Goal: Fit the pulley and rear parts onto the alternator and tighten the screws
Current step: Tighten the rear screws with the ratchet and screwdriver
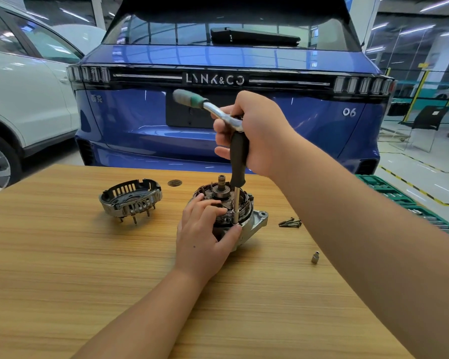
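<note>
The alternator (254, 224) stands on the wooden table (88, 268) with its shaft and bearing pointing up and its copper windings bare. My left hand (202, 234) grips its near side, thumb by the housing rim. My right hand (254, 136) holds a ratchet wrench (192, 99) and the black grip of a long extension (237, 161) that stands upright. The extension's socket tip sits on the housing edge beside my left thumb. The rear housing cover (130, 198) lies apart to the left, open side up, on its studs.
Several long bolts (290, 223) lie to the right of the alternator, and a loose small socket (315, 257) sits nearer the table's right edge. A dark round disc (174, 182) lies at the back. A blue car (228, 104) stands just behind the table; green crates (410, 200) are on the right.
</note>
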Demonstrator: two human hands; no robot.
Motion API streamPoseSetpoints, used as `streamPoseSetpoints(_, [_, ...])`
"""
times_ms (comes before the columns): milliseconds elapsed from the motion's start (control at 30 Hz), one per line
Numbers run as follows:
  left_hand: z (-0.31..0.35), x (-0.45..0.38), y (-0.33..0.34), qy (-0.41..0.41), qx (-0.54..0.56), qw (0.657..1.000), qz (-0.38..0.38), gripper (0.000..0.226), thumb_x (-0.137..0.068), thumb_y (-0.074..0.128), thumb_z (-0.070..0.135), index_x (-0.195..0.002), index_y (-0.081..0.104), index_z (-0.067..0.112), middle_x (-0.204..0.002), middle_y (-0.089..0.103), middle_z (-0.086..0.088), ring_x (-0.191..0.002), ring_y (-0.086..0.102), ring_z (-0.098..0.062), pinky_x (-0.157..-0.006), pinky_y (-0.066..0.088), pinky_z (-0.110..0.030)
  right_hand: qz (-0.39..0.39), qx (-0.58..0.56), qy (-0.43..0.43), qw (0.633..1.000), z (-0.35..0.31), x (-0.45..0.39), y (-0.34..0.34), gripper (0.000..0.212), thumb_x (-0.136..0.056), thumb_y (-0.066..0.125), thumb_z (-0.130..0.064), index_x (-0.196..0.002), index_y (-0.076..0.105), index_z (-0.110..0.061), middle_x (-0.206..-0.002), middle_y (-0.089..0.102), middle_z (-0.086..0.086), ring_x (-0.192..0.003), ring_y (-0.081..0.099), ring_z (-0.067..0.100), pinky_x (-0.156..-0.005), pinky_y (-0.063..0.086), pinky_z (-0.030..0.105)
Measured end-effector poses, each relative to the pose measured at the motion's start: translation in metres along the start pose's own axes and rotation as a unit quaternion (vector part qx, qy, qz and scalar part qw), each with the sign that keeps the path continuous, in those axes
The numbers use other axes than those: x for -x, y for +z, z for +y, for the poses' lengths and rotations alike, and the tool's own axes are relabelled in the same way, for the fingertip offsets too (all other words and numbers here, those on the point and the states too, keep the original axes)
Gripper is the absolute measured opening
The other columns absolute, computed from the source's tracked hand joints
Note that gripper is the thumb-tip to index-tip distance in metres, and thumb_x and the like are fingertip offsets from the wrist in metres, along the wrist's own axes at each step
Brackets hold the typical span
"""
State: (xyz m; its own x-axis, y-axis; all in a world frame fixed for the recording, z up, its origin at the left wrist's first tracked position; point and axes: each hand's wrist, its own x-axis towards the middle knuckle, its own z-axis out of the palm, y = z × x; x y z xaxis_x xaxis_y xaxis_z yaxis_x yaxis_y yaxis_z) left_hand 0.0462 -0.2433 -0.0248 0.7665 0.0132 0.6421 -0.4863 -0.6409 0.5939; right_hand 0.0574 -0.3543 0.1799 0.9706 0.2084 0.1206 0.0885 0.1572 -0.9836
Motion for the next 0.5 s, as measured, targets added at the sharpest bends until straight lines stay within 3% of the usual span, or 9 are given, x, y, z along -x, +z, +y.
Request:
streamPoseSetpoints(67, [-0.001,0.000,-0.001,-0.003,0.001,1.000,-0.003,0.043,-0.081,0.060,0.052,-0.111,0.066,0.021,-0.132,0.057,0.006,-0.145,0.028,-0.017,-0.115,0.030,-0.049,0.024,-0.079,0.001,0.997,0.005,0.002,-0.001,0.026,-0.090,0.039,-0.012,-0.108,0.059,-0.007,-0.065,0.060,0.001,-0.056,0.056,0.016,-0.082,0.046,0.040])
streamPoseSetpoints(167, [-0.001,-0.001,-0.001,-0.002,0.006,1.000,-0.004,0.048,-0.081,0.054,0.058,-0.111,0.066,0.021,-0.132,0.058,0.007,-0.146,0.028,-0.016,-0.115,0.029,-0.049,0.013,-0.207,-0.007,0.978,0.014,0.005,-0.008,0.011,-0.093,0.044,-0.010,-0.089,0.054,-0.011,-0.067,0.057,-0.001,-0.069,0.053,0.016,-0.089,0.040,0.043])
streamPoseSetpoints(267, [-0.002,-0.002,-0.001,0.004,0.006,1.000,-0.002,0.051,-0.081,0.053,0.059,-0.110,0.067,0.020,-0.130,0.059,0.007,-0.145,0.029,-0.017,-0.115,0.030,-0.047,-0.003,-0.305,-0.041,0.952,0.021,0.009,-0.014,0.020,-0.094,0.045,-0.005,-0.077,0.048,-0.016,-0.064,0.056,-0.003,-0.069,0.056,0.015,-0.098,0.041,0.047])
streamPoseSetpoints(333, [-0.002,-0.002,-0.001,0.005,0.010,1.000,0.000,0.051,-0.080,0.054,0.059,-0.110,0.068,0.020,-0.128,0.060,0.007,-0.144,0.030,-0.017,-0.114,0.030,-0.046,-0.004,-0.327,-0.112,0.938,0.027,0.012,-0.015,0.026,-0.092,0.048,0.003,-0.077,0.044,-0.018,-0.070,0.056,-0.003,-0.077,0.064,0.016,-0.095,0.045,0.046])
streamPoseSetpoints(367, [-0.002,-0.002,-0.001,0.005,0.009,1.000,0.001,0.051,-0.080,0.054,0.060,-0.109,0.068,0.020,-0.127,0.060,0.008,-0.144,0.030,-0.017,-0.114,0.030,-0.045,0.013,-0.298,-0.168,0.940,0.032,0.012,-0.015,0.029,-0.092,0.051,0.005,-0.077,0.045,-0.019,-0.076,0.058,-0.002,-0.082,0.066,0.017,-0.090,0.049,0.046])
streamPoseSetpoints(433, [-0.001,-0.003,-0.002,0.002,0.005,1.000,-0.003,0.049,-0.080,0.056,0.059,-0.109,0.068,0.021,-0.127,0.060,0.008,-0.143,0.030,-0.016,-0.113,0.028,-0.043,0.093,-0.114,-0.306,0.940,0.045,0.014,-0.014,0.025,-0.091,0.059,0.002,-0.081,0.051,-0.019,-0.088,0.063,-0.002,-0.080,0.066,0.015,-0.079,0.055,0.041])
streamPoseSetpoints(500, [-0.002,-0.005,-0.003,0.002,0.005,1.000,-0.006,0.044,-0.081,0.064,0.055,-0.108,0.068,0.021,-0.125,0.060,0.008,-0.142,0.029,-0.014,-0.112,0.027,-0.039,0.126,0.051,-0.403,0.905,0.057,0.016,-0.011,0.018,-0.094,0.058,-0.002,-0.092,0.056,-0.020,-0.092,0.064,-0.004,-0.084,0.063,0.021,-0.082,0.055,0.035])
